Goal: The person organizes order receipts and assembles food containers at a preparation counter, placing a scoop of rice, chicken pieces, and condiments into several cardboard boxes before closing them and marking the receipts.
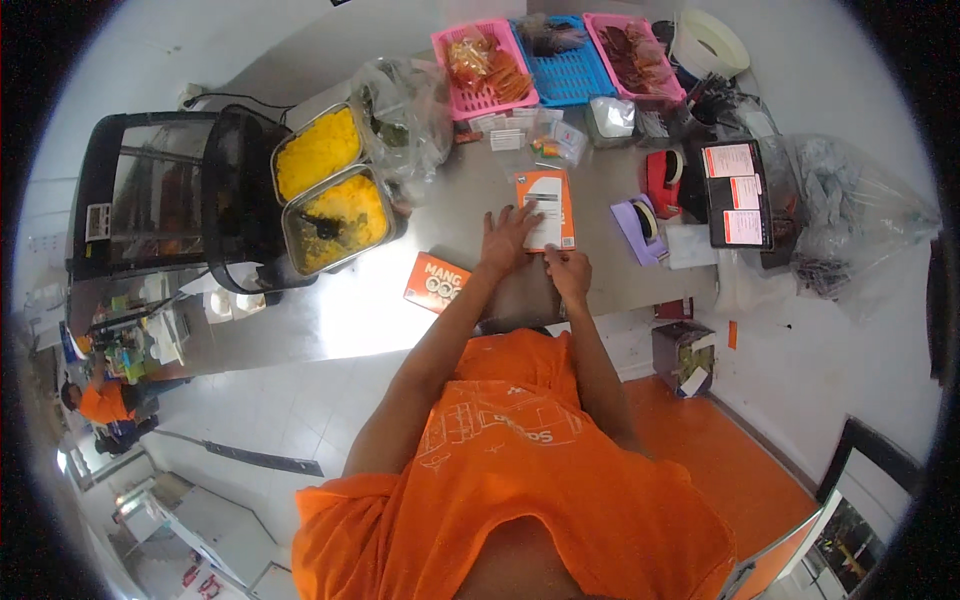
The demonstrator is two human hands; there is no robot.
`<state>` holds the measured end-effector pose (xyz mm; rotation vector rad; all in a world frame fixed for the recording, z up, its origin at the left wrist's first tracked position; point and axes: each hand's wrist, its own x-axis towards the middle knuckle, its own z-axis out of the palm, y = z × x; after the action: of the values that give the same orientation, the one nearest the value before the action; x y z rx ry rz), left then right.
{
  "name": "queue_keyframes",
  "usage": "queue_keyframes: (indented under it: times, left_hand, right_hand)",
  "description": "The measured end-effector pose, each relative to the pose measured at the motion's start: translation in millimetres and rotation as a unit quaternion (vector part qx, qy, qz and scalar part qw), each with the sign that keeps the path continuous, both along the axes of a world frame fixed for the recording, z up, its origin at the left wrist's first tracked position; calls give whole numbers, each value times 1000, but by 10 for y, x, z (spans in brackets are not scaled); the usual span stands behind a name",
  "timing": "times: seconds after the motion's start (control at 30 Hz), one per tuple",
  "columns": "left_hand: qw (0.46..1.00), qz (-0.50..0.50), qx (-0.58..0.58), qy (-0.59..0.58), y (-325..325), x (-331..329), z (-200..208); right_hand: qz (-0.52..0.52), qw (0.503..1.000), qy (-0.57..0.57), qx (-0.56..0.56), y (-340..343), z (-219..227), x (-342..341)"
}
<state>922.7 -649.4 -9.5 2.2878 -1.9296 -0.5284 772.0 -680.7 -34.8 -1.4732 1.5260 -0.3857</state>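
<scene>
An orange flat packet or card [560, 205] with a white printed slip [545, 218] on it lies on the steel table. My left hand [508, 240] rests flat on its left side, fingers spread over the slip. At its lower edge is my right hand [569, 273], with the fingers curled in and the fingertips touching the corner. Whatever those fingers may pinch is too small to make out. Left of my left forearm lies an orange box [437, 282] with white lettering and round pictures.
Two steel trays of yellow food [318, 155] stand left, beside a black glass-fronted warmer [160, 200]. Pink [530, 92] and blue baskets [604, 88] line the back. Tape dispensers, purple [628, 232] and red [657, 180], and a tablet [713, 200] sit right. Far left is another person [105, 403].
</scene>
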Motion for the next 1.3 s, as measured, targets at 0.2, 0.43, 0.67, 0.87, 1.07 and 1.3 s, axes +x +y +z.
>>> queue_keyframes:
  times: [0.2,0.43,0.67,0.87,1.07,1.3]
  left_hand:
    - [1000,-21,9,5,-12,3,44]
    - [996,-78,51,2,-64,284,91]
    - [981,-128,146,-6,705,773,537]
    - [969,-149,132,-147,1302,862,322]
    - [939,304,161,-27,1322,581,121]
    - [911,388,-87,114,482,797,-415]
  right_hand:
    - [123,986,18,-113,-134,-205,-224]
    - [300,924,161,-173,-416,-89,-319]
    - [181,962,130,-158,-604,140,-564]
    - [146,964,58,-216,-397,399,464]
    - [110,982,111,-109,-423,245,381]
    - [224,955,66,-184,-124,778,754]
